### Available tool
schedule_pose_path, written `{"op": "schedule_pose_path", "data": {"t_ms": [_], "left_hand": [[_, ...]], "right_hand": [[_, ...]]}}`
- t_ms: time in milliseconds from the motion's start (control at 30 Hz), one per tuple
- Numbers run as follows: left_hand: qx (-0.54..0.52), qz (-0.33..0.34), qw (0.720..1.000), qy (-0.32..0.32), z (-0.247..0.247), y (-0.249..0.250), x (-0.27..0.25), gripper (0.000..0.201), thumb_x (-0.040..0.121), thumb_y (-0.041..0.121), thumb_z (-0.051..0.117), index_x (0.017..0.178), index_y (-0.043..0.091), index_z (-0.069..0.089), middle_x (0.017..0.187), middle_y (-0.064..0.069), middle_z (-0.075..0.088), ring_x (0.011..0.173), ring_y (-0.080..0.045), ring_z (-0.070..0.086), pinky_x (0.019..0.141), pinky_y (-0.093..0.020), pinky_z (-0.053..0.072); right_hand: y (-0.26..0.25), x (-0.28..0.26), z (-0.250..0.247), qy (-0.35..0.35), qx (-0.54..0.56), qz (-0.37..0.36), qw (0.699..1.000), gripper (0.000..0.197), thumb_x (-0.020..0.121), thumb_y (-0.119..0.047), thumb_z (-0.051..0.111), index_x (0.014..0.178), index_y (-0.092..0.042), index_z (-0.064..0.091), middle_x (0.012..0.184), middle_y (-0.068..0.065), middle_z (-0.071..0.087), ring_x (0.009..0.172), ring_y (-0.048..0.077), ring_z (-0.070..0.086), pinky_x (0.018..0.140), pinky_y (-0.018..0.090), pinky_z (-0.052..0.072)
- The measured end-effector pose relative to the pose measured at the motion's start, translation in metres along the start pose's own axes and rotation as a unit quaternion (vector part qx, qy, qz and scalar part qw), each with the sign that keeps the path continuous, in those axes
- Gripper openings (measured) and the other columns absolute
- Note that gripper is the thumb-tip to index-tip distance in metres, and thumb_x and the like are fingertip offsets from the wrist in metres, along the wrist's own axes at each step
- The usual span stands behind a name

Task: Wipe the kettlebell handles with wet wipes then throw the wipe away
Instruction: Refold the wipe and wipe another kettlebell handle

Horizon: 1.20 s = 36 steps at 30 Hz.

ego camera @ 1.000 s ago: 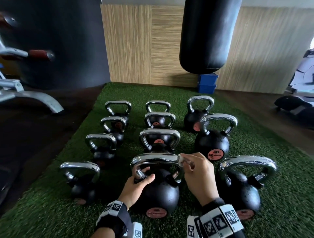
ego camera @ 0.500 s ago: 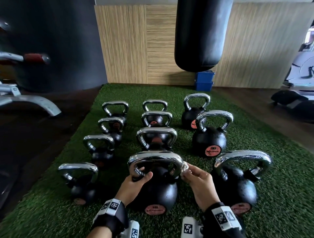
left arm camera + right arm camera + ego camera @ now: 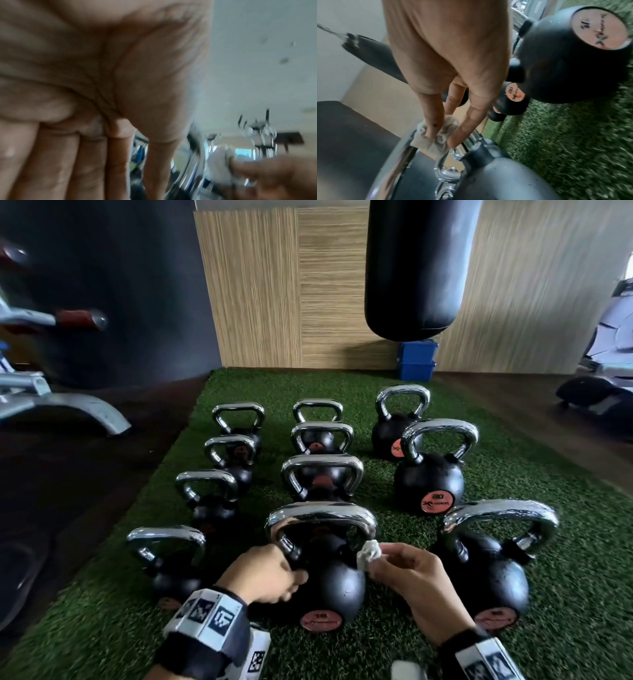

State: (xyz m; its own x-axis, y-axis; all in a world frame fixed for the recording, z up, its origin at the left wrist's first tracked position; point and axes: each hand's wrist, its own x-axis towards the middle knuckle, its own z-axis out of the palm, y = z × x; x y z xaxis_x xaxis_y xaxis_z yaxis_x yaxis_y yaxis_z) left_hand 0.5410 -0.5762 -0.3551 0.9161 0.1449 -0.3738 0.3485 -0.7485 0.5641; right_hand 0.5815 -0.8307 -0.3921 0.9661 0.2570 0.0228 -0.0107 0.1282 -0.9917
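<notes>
The front middle kettlebell (image 3: 325,587) is black with a chrome handle (image 3: 322,517) and stands on green turf. My left hand (image 3: 291,570) grips the left leg of that handle, fingers curled round it. My right hand (image 3: 376,559) pinches a crumpled white wet wipe (image 3: 368,554) against the handle's right leg. In the right wrist view the thumb and fingers squeeze the wipe (image 3: 435,136) onto the chrome handle (image 3: 399,155) above the black body (image 3: 496,175). The left wrist view is blurred: it shows my palm and, at lower right, the wipe (image 3: 221,159).
Several more chrome-handled kettlebells stand in three rows on the turf (image 3: 565,594); the nearest is a large one (image 3: 486,577) at the right. A black punching bag (image 3: 414,268) hangs over the far end, with blue boxes (image 3: 416,361) behind it. Gym machines (image 3: 51,402) flank the dark floor.
My right hand has slid the wipe from the handle's top right corner down its right leg. The left hand stays on the left leg.
</notes>
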Motion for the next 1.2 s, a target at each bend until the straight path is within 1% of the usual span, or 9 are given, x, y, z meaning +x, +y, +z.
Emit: {"op": "schedule_pose_path", "data": {"t_ms": [67, 200, 433, 533, 633, 800, 867, 967, 1200], "left_hand": [[-0.169, 0.073, 0.982, -0.028, -0.006, 0.015, -0.012, 0.018, 0.099, 0.03, 0.066, 0.091, 0.015, 0.074, 0.09, -0.006, 0.08, 0.068, -0.012, 0.073, 0.059, -0.018, 0.051], [-0.384, 0.173, 0.907, -0.029, -0.014, 0.037, -0.032, 0.029, 0.095, 0.043, 0.063, 0.109, 0.024, 0.079, 0.108, -0.003, 0.079, 0.1, -0.017, 0.076, 0.083, -0.028, 0.062], [-0.472, 0.208, 0.857, -0.008, -0.017, 0.041, -0.036, 0.032, 0.09, 0.021, 0.07, 0.117, 0.006, 0.076, 0.116, -0.01, 0.076, 0.115, -0.023, 0.07, 0.085, -0.026, 0.061], [-0.452, 0.239, 0.859, 0.033, -0.019, 0.041, -0.035, 0.027, 0.092, 0.014, 0.071, 0.117, 0.004, 0.076, 0.113, -0.009, 0.077, 0.113, -0.021, 0.071, 0.087, -0.025, 0.06], [-0.363, 0.31, 0.868, 0.136, -0.026, 0.041, -0.034, 0.029, 0.089, 0.021, 0.075, 0.116, 0.011, 0.077, 0.11, 0.003, 0.078, 0.11, -0.012, 0.072, 0.092, -0.023, 0.056], [-0.143, 0.429, 0.816, 0.358, -0.03, 0.042, -0.022, 0.025, 0.09, 0.015, 0.077, 0.115, 0.014, 0.078, 0.116, 0.012, 0.075, 0.108, 0.003, 0.069, 0.095, -0.017, 0.054], [-0.038, 0.434, 0.817, 0.379, -0.028, 0.046, -0.016, 0.025, 0.09, 0.017, 0.078, 0.114, 0.015, 0.079, 0.117, 0.009, 0.075, 0.111, 0.001, 0.068, 0.098, -0.023, 0.054], [0.034, 0.436, 0.823, 0.363, -0.018, 0.046, -0.009, 0.024, 0.09, 0.02, 0.078, 0.114, 0.017, 0.079, 0.117, 0.007, 0.076, 0.11, -0.006, 0.069, 0.096, -0.028, 0.055], [-0.041, 0.378, 0.825, 0.418, -0.03, 0.01, -0.002, 0.023, 0.087, 0.017, 0.08, 0.109, 0.02, 0.08, 0.108, 0.027, 0.071, 0.102, 0.01, 0.066, 0.091, -0.017, 0.055]], "right_hand": [[-0.019, -0.006, 0.011, -0.048, -0.013, -0.037, 0.998, 0.029, 0.072, -0.017, 0.088, 0.099, -0.01, 0.077, 0.096, 0.019, 0.076, 0.09, 0.028, 0.073, 0.084, 0.036, 0.058], [-0.055, -0.008, 0.036, -0.049, -0.078, -0.122, 0.988, 0.037, 0.066, -0.02, 0.091, 0.096, -0.022, 0.07, 0.09, 0.007, 0.078, 0.081, 0.016, 0.074, 0.069, 0.019, 0.054], [-0.079, -0.004, 0.062, 0.091, -0.227, -0.24, 0.939, 0.042, 0.061, -0.038, 0.093, 0.085, -0.027, 0.059, 0.072, -0.007, 0.067, 0.055, 0.004, 0.053, 0.053, 0.025, 0.047], [-0.082, -0.001, 0.064, 0.094, -0.246, -0.256, 0.93, 0.049, 0.059, -0.034, 0.094, 0.093, -0.03, 0.059, 0.077, -0.006, 0.059, 0.064, 0.007, 0.052, 0.058, 0.023, 0.046], [-0.076, 0.002, 0.048, 0.013, -0.248, -0.243, 0.938, 0.086, 0.055, -0.027, 0.097, 0.127, -0.04, 0.05, 0.118, -0.009, 0.056, 0.106, 0.006, 0.056, 0.087, 0.018, 0.045], [-0.025, 0.023, 0.024, 0.057, -0.158, -0.085, 0.982, 0.108, 0.058, -0.001, 0.093, 0.144, -0.034, 0.037, 0.136, 0.006, 0.054, 0.126, 0.023, 0.052, 0.11, 0.046, 0.041], [0.001, 0.033, 0.027, 0.028, -0.047, -0.021, 0.998, 0.1, 0.061, 0.01, 0.088, 0.143, -0.025, 0.042, 0.122, 0.011, 0.069, 0.114, 0.031, 0.065, 0.103, 0.054, 0.049], [0.034, 0.041, 0.036, 0.049, -0.059, -0.025, 0.997, 0.06, 0.065, -0.001, 0.089, 0.116, -0.024, 0.067, 0.102, 0.004, 0.078, 0.099, 0.026, 0.074, 0.085, 0.045, 0.06], [0.053, 0.044, 0.039, 0.09, -0.144, -0.051, 0.984, 0.026, 0.07, -0.02, 0.089, 0.091, -0.022, 0.074, 0.087, -0.002, 0.078, 0.084, 0.016, 0.074, 0.083, 0.049, 0.059]]}}
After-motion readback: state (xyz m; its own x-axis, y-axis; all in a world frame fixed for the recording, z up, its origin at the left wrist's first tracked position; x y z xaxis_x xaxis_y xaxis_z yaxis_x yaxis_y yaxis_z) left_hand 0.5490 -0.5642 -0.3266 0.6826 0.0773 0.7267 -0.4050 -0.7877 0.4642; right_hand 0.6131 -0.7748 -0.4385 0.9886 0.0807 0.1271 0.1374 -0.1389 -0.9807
